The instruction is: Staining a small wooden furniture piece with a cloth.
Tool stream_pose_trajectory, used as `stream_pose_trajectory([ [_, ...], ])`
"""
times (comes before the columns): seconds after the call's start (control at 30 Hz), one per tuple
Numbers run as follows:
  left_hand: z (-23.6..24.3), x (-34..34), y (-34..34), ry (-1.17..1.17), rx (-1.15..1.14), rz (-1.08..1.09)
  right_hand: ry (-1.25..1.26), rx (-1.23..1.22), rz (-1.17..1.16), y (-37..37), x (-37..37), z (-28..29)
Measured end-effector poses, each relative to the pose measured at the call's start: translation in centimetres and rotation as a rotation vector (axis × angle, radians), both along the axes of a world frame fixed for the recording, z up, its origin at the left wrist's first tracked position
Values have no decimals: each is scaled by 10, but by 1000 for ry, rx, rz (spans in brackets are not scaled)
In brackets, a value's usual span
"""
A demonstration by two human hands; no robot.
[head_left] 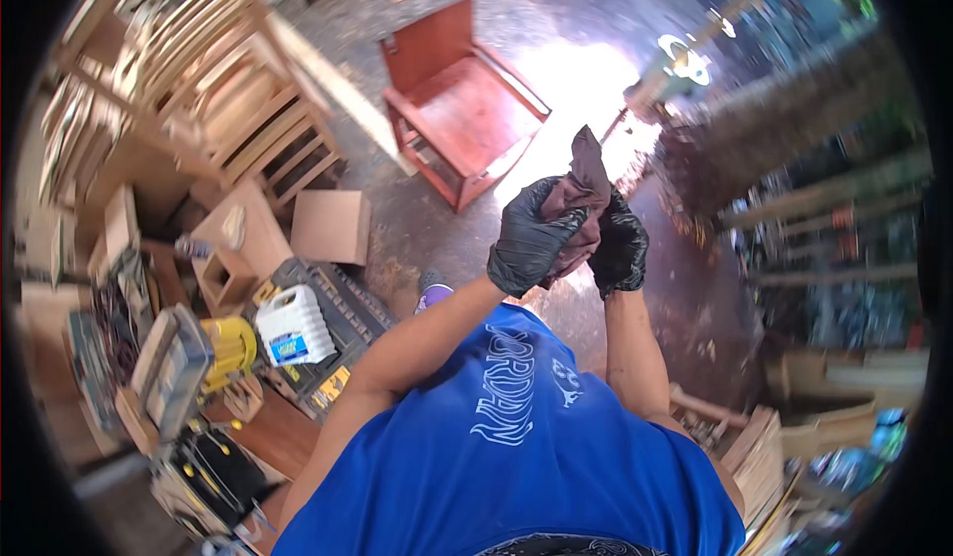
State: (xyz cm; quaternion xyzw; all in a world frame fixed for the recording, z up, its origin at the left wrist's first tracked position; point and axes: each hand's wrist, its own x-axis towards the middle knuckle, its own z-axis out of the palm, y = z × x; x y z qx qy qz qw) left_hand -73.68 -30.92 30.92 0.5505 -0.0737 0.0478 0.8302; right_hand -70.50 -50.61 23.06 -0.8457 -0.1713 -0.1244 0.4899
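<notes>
A dark reddish-brown rag is bunched up in front of the person's chest, one corner sticking upward, pinched between both black-gloved hands: the left hand is curled closed around its near side and the right hand is wrapped shut on its far side. Beyond the hands a red-stained wooden chair frame stands on the wet concrete floor, while off to the left lie unfinished pale wooden chairs, a cardboard box and a white plastic jug resting on a black tool case
</notes>
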Motion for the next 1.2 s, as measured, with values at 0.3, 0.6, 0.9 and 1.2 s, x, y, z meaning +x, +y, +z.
stream_pose_trajectory([
  [0.3, -31, 63, 138, 92, -140, 244, 541, 473, 425, 210, 112, 62],
  [0.6, -83, 112, 176, 224, 5, 342, 872, 564, 725, 264, 182, 29],
  [0.9, -68, 213, 130, 552, -80, 517, 1193, 938, 568, 265, 316, -94],
  [1.2, -124, 264, 154, 600, 134, 702, 603, 284, 521, 248, 463, -95],
])
